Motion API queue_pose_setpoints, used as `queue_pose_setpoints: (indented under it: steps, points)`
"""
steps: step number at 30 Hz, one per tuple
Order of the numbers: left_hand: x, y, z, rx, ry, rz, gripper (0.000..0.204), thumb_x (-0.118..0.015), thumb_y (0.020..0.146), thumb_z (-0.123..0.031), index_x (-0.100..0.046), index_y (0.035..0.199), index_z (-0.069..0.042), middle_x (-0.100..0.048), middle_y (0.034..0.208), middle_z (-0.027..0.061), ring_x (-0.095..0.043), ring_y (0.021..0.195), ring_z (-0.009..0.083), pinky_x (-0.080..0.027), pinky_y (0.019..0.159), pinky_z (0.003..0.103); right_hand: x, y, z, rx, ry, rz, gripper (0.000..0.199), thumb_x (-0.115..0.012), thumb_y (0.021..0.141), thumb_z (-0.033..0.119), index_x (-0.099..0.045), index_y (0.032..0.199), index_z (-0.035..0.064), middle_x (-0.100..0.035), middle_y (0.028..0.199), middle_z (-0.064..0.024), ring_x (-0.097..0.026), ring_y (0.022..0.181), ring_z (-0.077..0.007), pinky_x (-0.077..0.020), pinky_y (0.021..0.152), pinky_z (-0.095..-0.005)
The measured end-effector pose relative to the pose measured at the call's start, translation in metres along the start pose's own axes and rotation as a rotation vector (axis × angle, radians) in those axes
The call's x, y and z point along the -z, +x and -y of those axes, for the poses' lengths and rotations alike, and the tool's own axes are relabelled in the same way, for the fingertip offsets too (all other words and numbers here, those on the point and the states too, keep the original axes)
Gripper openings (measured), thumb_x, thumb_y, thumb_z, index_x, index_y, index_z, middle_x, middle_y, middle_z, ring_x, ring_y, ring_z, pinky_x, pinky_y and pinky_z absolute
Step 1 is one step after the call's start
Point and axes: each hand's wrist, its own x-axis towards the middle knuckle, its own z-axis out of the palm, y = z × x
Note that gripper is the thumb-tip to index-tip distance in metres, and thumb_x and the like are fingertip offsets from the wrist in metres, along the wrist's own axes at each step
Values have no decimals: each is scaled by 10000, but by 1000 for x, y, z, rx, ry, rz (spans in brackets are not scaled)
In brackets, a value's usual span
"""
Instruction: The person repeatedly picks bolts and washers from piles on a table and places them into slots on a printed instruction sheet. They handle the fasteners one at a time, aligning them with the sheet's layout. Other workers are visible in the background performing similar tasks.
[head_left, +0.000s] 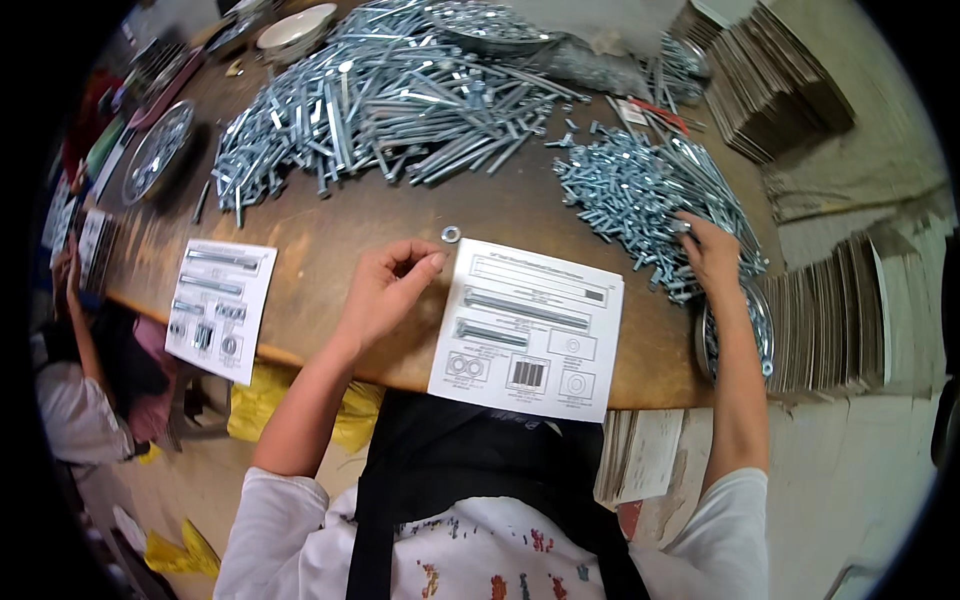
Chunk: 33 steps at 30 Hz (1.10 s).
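A white card (525, 330) lies at the table's near edge in front of me, with bolts, rods and ring-shaped parts pictured in boxes on it. At its upper left edge is my left hand (390, 290), fingers curled and thumb against the index finger, with nothing seen between them. A loose metal nut (451, 234) lies just beyond those fingertips. My right hand (712, 255) reaches the right side of a heap of short bolts (625, 190). Its fingers are drawn together at a shiny metal piece too small to name.
Long bolts (370, 110) form a big heap at the back. Metal bowls of hardware stand at left (160, 152) and right (760, 330). A second printed card (220, 310) overhangs the edge. Cardboard stacks (830, 310) line the right. Another person's arm (85, 320) shows far left.
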Motion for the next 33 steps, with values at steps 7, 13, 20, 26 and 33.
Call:
queue_pose_setpoints:
  steps: [7, 13, 20, 26, 33]
  points:
    - [19, 6, -2, 116, 56, 2, 202, -662, 947, -158, -709, 1070, -5, -682, 923, 1, -581, 816, 58, -467, 720, 223, -11, 19, 166, 334, 136, -137, 471, -651, 792, 30, -635, 1251, 134, -629, 816, -68, -628, 748, -244, -512, 642, -370]
    - [-9, 26, -6, 14, 287, 233, 264, -678, 900, -92, -681, 1145, 9, -691, 926, 42, -611, 830, 96, -504, 755, 258, -61, 13, 241, 176, 109, 262, 406, -666, 824, 207, -635, 1219, 115, -572, 907, -77, -627, 874, -243, -513, 677, -394]
    - [-19, 32, 0, -123, 553, 290, 258, -715, 841, -81, -695, 1089, -15, -663, 886, 96, -635, 771, 175, -512, 710, 312, -35, -7, 214, -32, 193, 231, 313, -705, 789, 190, -668, 1085, 97, -623, 990, -68, -616, 940, -275, -505, 790, -411]
    - [-23, 40, 3, -212, 620, 302, 202, -713, 825, -104, -717, 1007, -15, -644, 820, 110, -613, 688, 185, -490, 645, 309, -25, -53, 156, -189, 331, 45, 131, -714, 770, 85, -718, 902, 81, -660, 887, -64, -643, 872, -258, -505, 757, -360]
    - [-24, 66, 2, -212, 484, 267, 284, -717, 832, -134, -697, 1090, -16, -663, 850, 131, -646, 739, 227, -506, 673, 332, -13, -19, 126, -321, 253, -27, 161, -682, 838, 168, -730, 965, 82, -688, 862, -83, -665, 790, -295, -516, 702, -398]
